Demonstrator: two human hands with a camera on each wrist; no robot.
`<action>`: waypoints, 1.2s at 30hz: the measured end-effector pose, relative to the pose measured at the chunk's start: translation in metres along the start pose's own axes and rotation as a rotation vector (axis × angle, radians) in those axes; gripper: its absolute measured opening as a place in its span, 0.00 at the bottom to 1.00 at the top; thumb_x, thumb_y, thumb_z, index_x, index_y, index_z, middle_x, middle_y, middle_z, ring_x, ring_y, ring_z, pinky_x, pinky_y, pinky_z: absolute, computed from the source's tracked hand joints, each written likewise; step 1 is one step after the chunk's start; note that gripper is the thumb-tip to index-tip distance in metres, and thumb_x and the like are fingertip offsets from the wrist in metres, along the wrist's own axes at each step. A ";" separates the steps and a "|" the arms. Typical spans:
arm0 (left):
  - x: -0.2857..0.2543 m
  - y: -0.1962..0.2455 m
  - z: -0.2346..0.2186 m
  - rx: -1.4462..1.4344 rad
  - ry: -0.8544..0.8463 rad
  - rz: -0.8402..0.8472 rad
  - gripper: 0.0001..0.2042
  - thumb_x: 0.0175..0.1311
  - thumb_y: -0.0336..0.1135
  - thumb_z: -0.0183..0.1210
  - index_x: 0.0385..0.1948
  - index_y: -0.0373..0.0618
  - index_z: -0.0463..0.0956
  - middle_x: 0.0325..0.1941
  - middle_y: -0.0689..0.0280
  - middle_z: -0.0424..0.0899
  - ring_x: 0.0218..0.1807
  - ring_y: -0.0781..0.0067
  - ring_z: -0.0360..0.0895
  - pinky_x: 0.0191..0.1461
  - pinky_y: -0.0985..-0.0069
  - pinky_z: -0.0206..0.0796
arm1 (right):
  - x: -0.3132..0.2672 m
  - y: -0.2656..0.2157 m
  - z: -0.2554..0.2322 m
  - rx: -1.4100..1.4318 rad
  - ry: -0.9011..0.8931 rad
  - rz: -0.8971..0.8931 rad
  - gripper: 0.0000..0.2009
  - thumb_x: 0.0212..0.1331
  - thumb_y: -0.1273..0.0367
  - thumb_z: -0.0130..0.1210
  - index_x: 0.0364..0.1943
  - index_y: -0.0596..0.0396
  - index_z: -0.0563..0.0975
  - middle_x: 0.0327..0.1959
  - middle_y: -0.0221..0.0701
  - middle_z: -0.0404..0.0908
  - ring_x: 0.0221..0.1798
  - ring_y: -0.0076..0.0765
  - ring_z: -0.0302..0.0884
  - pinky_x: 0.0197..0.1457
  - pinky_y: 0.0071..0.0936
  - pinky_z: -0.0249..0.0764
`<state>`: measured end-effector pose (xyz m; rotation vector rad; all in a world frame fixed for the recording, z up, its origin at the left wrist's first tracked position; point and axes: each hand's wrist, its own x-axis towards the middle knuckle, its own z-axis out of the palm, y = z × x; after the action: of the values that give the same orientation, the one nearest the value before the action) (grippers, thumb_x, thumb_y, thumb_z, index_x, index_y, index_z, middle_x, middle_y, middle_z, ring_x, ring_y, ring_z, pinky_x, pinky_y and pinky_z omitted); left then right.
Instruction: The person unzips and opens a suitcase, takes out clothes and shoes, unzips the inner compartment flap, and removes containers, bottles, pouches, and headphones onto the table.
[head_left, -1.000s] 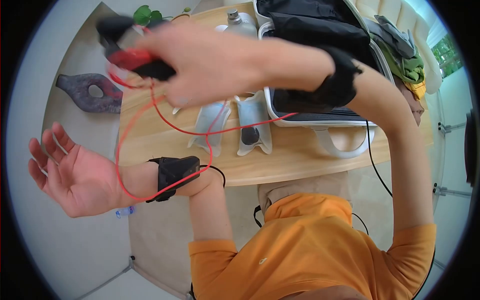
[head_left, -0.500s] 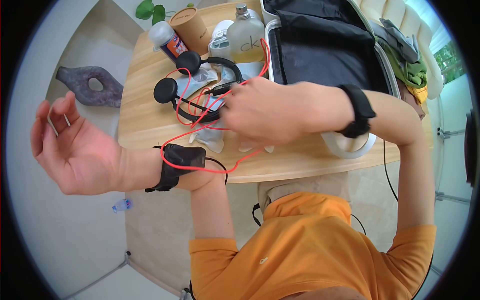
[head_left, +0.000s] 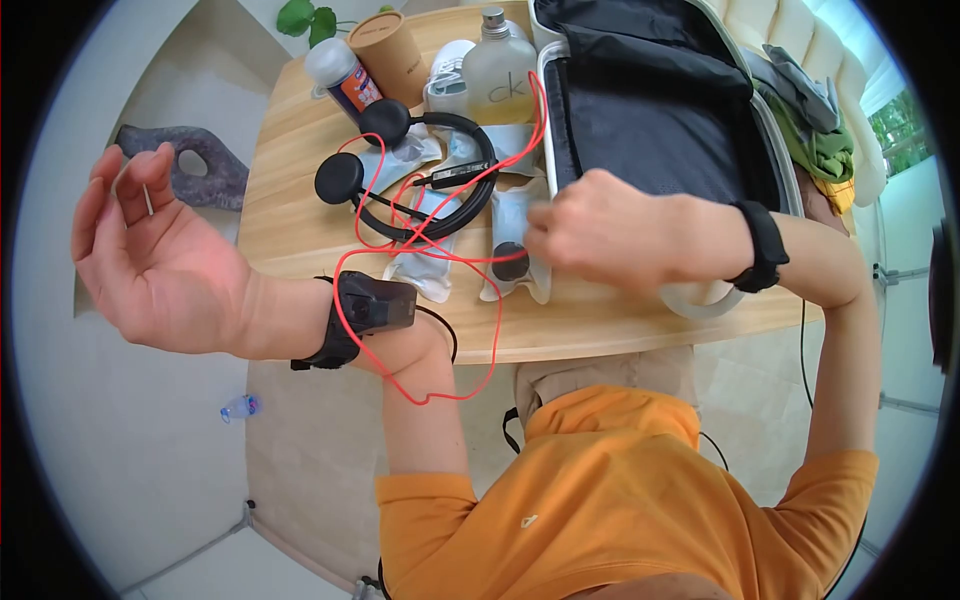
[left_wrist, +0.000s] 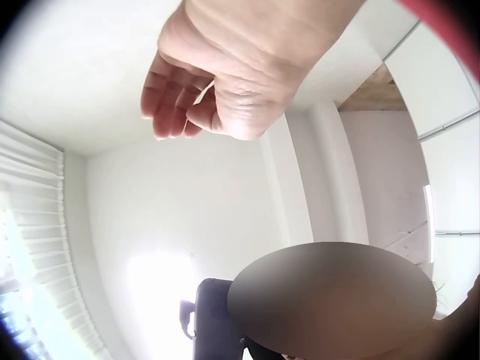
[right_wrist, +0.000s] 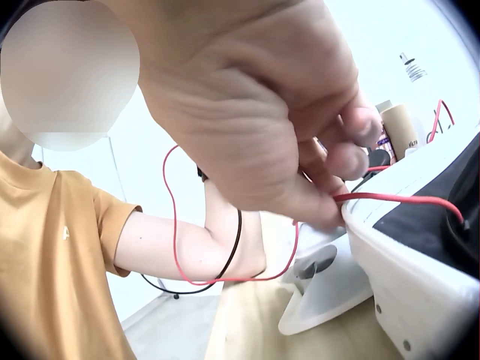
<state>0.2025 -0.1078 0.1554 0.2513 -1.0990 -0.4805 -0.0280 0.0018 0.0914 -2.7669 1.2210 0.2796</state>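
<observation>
Home: suitcase, toiletries, wooden table

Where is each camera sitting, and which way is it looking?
Head: on the head, looking down at the wooden table, headphones, both arms and an orange shirt.
Left wrist: on the left wrist, facing up at the ceiling; the left hand shows, palm open.
Right wrist: on the right wrist, facing the right hand pinching the red cable.
Head and right-wrist views share that cable and the suitcase.

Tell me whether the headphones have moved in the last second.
Yes. The headphones went from the raised right hand down onto the table, now beside the ck bottle.
</observation>
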 end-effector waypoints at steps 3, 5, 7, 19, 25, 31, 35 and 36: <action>-0.001 0.002 0.000 -0.007 0.017 0.007 0.11 0.52 0.25 0.43 0.31 0.25 0.71 0.34 0.45 0.76 0.27 0.56 0.75 0.38 0.68 0.69 | 0.013 0.021 -0.015 0.051 0.374 -0.050 0.09 0.35 0.76 0.52 0.25 0.60 0.68 0.27 0.38 0.68 0.32 0.43 0.72 0.30 0.34 0.70; -0.001 0.002 0.001 -0.004 0.011 -0.001 0.10 0.52 0.24 0.42 0.30 0.24 0.70 0.34 0.44 0.75 0.29 0.55 0.74 0.40 0.65 0.69 | 0.030 0.028 -0.034 0.003 0.525 -0.035 0.06 0.40 0.78 0.50 0.26 0.61 0.69 0.26 0.40 0.69 0.32 0.48 0.71 0.31 0.37 0.68; 0.000 0.001 0.005 -0.011 0.007 -0.005 0.10 0.52 0.23 0.42 0.30 0.23 0.70 0.35 0.44 0.74 0.30 0.53 0.73 0.43 0.63 0.68 | 0.043 0.028 -0.050 0.143 0.458 0.171 0.04 0.48 0.76 0.51 0.27 0.61 0.69 0.26 0.42 0.72 0.32 0.50 0.71 0.32 0.38 0.67; 0.005 -0.020 0.007 0.015 0.007 -0.061 0.09 0.52 0.22 0.44 0.31 0.24 0.71 0.32 0.46 0.77 0.26 0.58 0.77 0.36 0.71 0.71 | 0.030 0.048 -0.006 0.251 -0.022 0.083 0.23 0.43 0.62 0.62 0.42 0.63 0.70 0.29 0.41 0.73 0.37 0.51 0.72 0.39 0.40 0.69; 0.004 -0.032 0.009 0.002 -0.036 -0.159 0.07 0.51 0.21 0.47 0.29 0.27 0.72 0.30 0.51 0.79 0.26 0.63 0.77 0.37 0.73 0.70 | 0.047 0.038 -0.028 0.086 0.060 0.252 0.05 0.46 0.73 0.53 0.22 0.62 0.73 0.31 0.41 0.72 0.33 0.49 0.73 0.36 0.38 0.70; 0.003 -0.030 0.013 0.020 -0.033 -0.184 0.07 0.50 0.22 0.48 0.29 0.28 0.72 0.29 0.52 0.79 0.25 0.64 0.77 0.37 0.74 0.70 | 0.073 0.007 -0.021 -0.186 0.435 -0.066 0.05 0.35 0.75 0.56 0.20 0.61 0.75 0.38 0.36 0.68 0.44 0.40 0.70 0.35 0.26 0.75; 0.004 -0.030 0.010 0.021 -0.024 -0.183 0.07 0.51 0.22 0.48 0.28 0.28 0.72 0.29 0.52 0.79 0.25 0.64 0.76 0.36 0.74 0.70 | 0.080 0.032 -0.009 -0.170 0.518 -0.119 0.20 0.38 0.76 0.54 0.43 0.62 0.71 0.45 0.38 0.65 0.48 0.41 0.68 0.39 0.27 0.75; 0.003 -0.030 0.009 0.010 -0.028 -0.181 0.07 0.51 0.22 0.48 0.28 0.28 0.72 0.29 0.52 0.79 0.24 0.65 0.76 0.36 0.74 0.70 | 0.077 0.043 -0.006 -0.059 0.555 -0.101 0.24 0.42 0.78 0.51 0.50 0.61 0.66 0.51 0.40 0.62 0.46 0.46 0.70 0.42 0.31 0.73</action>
<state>0.1881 -0.1355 0.1492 0.3556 -1.1117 -0.6411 -0.0079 -0.0833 0.0803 -3.0518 1.1657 -0.5038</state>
